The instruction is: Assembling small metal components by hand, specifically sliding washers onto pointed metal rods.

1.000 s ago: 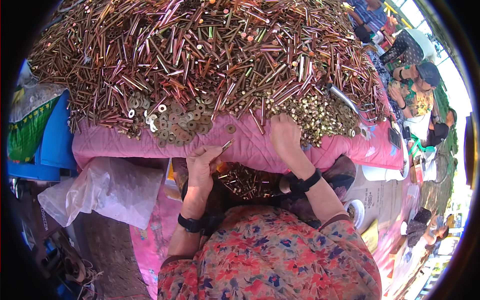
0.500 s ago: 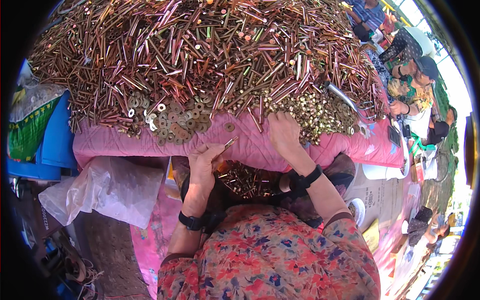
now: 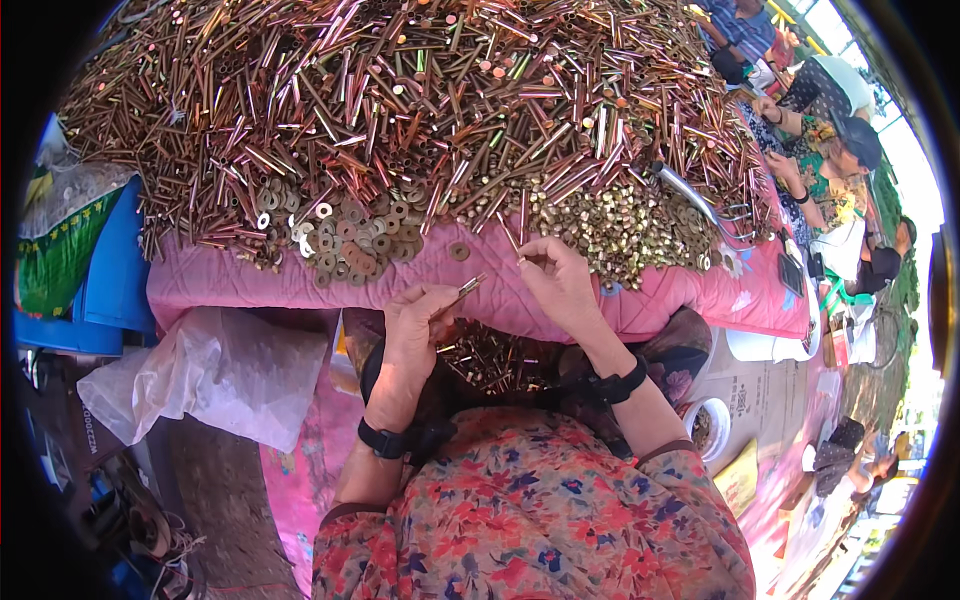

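Note:
My left hand (image 3: 413,325) is closed around a slim metal bolt (image 3: 472,286), its tip poking out past my thumb and forefinger toward the right. Across from it my right hand (image 3: 562,288) pinches a small brass-coloured nut (image 3: 521,261), mostly covered by my fingertips. Both hands are above the front edge of the pink quilted cloth (image 3: 600,310). A heap of yellowish nuts (image 3: 605,235) lies just beyond my right hand. Flat round washers (image 3: 350,240) are gathered farther left, and a single washer (image 3: 459,251) sits apart between the two piles.
A big mound of metal tubes (image 3: 400,110) covers the table's far part. More metal pieces (image 3: 490,360) lie in my lap. A metal-handled tool (image 3: 688,193) rests at the right. Clear plastic sheeting (image 3: 220,380) hangs at left; a white bucket (image 3: 712,425) stands at right, with people (image 3: 830,160) beyond.
My right hand has drawn back from the edge of the nut heap toward my left hand, now pinching a small nut. My left hand has stayed nearly in place with the bolt.

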### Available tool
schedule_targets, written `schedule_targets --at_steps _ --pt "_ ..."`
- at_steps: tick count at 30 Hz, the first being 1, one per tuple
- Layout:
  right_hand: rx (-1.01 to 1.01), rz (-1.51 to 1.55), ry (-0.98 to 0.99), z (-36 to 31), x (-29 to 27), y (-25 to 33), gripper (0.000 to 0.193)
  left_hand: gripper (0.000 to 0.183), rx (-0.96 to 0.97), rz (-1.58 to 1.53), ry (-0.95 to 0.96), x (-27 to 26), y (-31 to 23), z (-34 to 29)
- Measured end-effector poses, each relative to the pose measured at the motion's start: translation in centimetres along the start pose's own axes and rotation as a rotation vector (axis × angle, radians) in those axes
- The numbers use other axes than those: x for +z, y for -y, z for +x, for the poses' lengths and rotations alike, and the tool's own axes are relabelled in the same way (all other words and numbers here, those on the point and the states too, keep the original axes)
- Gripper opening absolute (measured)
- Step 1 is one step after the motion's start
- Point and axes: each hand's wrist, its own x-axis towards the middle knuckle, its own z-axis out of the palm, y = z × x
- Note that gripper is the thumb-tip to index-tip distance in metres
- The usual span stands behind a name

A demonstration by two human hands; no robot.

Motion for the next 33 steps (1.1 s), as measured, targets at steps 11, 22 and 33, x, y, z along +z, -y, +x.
schedule_targets --at_steps 11,22,33 --pt "-0.093 0.491 0.268 -2.0 0.7 2.7 0.012 0.008 -0.070 -0.066 0.083 0.4 -0.7 -0.6" --pt "-0.082 0.075 0.335 -2.0 0.0 4.2 0.015 0.007 0.091 0.111 0.092 -0.3 -0.8 -1.0" --pt "0.180 0.038 0.409 -2.4 0.4 4.2 0.024 0.006 0.238 0.237 0.097 -0.5 -0.1 -1.7"
